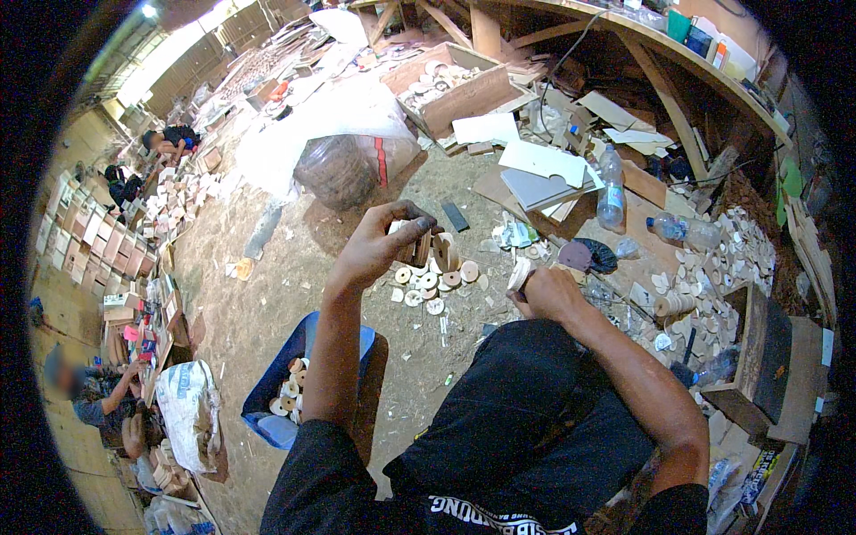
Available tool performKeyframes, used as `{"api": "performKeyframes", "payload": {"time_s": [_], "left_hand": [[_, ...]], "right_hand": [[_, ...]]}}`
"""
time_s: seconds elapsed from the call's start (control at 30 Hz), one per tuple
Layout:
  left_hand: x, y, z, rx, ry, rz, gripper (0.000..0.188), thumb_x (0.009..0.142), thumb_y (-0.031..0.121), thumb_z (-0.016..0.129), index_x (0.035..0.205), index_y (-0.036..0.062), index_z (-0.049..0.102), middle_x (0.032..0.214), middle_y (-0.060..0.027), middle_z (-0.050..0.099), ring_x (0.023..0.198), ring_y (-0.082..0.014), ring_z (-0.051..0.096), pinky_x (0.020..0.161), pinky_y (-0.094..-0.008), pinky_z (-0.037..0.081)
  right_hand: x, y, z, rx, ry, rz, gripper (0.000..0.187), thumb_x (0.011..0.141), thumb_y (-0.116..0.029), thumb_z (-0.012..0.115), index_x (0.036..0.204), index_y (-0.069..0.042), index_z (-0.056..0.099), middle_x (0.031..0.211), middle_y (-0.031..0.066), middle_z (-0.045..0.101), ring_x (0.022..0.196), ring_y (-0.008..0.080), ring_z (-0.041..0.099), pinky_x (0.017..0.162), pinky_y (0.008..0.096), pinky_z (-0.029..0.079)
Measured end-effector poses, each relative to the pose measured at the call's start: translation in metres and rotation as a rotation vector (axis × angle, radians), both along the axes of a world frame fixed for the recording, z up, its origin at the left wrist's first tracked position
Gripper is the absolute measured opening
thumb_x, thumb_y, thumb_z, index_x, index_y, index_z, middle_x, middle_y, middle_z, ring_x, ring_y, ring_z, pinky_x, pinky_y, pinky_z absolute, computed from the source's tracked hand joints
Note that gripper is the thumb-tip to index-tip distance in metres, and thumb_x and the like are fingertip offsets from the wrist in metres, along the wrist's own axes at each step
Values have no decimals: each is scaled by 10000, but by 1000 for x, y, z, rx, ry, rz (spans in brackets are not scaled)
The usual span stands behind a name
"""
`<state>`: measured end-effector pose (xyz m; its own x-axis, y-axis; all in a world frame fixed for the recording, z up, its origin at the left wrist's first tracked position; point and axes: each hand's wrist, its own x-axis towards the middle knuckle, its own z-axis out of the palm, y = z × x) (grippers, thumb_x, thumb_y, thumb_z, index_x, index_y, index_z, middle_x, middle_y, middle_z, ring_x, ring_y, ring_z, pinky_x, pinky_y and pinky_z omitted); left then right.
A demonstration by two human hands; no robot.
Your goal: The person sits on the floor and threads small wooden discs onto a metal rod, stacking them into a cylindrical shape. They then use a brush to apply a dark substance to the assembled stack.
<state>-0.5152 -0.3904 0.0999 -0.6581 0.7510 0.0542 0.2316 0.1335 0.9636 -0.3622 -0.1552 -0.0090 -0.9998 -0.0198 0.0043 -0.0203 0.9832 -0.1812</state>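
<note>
My left hand (382,236) is raised over the floor, its thumb and fingers closed round a short stack of pale wooden discs (418,250). To its right, in front of my knee, my right hand (551,296) grips a small wooden piece, apparently a round disc (519,273); my fingers hide part of it. Under and just beyond the left hand lies a loose pile of small wooden discs with centre holes (435,285). Beside my left forearm stands a blue tub (297,348) with more wooden discs inside; the forearm covers part of it.
A dark flat block (456,217) lies ahead. Plastic bottles (611,192) and white board offcuts (546,164) lie at the right, near many scattered wooden pieces. A wooden crate (450,109) and a large white sack (267,152) stand farther off. People sit along the left side.
</note>
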Motion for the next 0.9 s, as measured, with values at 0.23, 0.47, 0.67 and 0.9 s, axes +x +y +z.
{"api": "performKeyframes", "payload": {"time_s": [0.23, 0.47, 0.67, 0.9], "left_hand": [[6, 2, 7, 38, 16, 13, 244, 893, 194, 614, 965, -35, 658, 926, -95, 685, 852, -127, 617, 788, -278, 482], [0, -1, 7, 21, -3, -63, 269, 842, 180, 643, 971, -56, 642, 942, -150, 682, 826, -172, 651, 727, -314, 527], [-2, 0, 1, 166, -45, -101, 297, 824, 185, 660, 976, -69, 633, 966, -174, 674, 867, -227, 667, 733, -326, 539], [6, 5, 5, 182, -85, -11, 253, 856, 169, 642, 986, -49, 638, 920, -150, 672, 818, -168, 653, 707, -296, 521]], "right_hand": [[-1, 2, -2, 12, 0, 3, 345, 831, -386, 611, 771, -51, 670, 696, 194, 643, 628, 378, 634, 601, 474, 520], [1, -1, 10, -41, 18, 1, 350, 818, -372, 626, 735, -34, 668, 676, 199, 638, 622, 381, 637, 598, 475, 525], [3, -1, 15, -16, -14, -28, 343, 793, -351, 640, 721, -17, 666, 678, 203, 640, 626, 378, 644, 610, 472, 532], [2, 0, 12, -56, -3, -33, 363, 807, -368, 642, 721, -15, 662, 679, 215, 633, 627, 391, 631, 612, 478, 514]]}}
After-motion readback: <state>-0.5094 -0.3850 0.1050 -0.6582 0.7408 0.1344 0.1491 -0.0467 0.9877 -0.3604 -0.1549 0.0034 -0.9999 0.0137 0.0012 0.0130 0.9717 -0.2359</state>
